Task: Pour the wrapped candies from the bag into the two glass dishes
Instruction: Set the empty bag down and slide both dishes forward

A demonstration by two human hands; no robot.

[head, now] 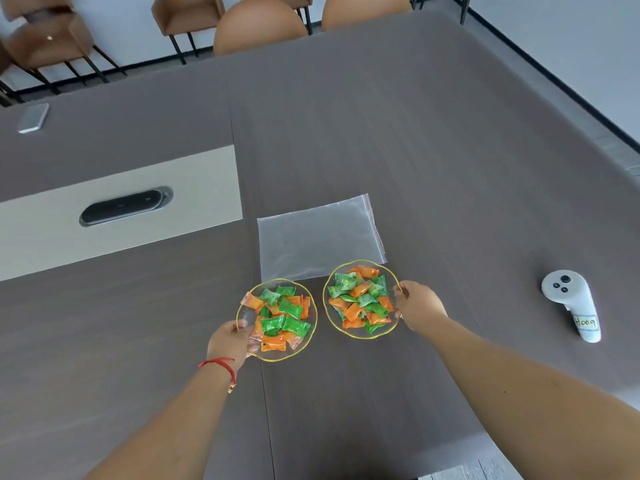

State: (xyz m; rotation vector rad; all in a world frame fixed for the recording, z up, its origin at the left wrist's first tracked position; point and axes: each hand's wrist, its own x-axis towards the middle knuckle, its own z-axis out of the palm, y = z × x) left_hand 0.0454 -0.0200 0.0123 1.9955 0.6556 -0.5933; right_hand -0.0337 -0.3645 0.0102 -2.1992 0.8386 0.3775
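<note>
Left hand point(228, 341) pinches the near-left rim of the left glass dish point(309, 336), right hand point(417, 308) grips the right glass dish point(327, 308). Both are full of wrapped candies point(287, 311). Empty zip bag point(318, 237) lies flat just behind; white controller point(571, 303) sits well off right, with bare table point(346, 410) nearer.

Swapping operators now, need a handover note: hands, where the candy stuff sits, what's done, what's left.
Left hand: grip on the near-left rim of the left gold-rimmed glass dish.
Right hand: grip on the right rim of the right gold-rimmed glass dish.
Both dishes rest on the grey table, holding the green and orange wrapped candies.
Clear zip bag lies flat behind them, apparently empty.
Done: pouring. Left: release the dishes.
</note>
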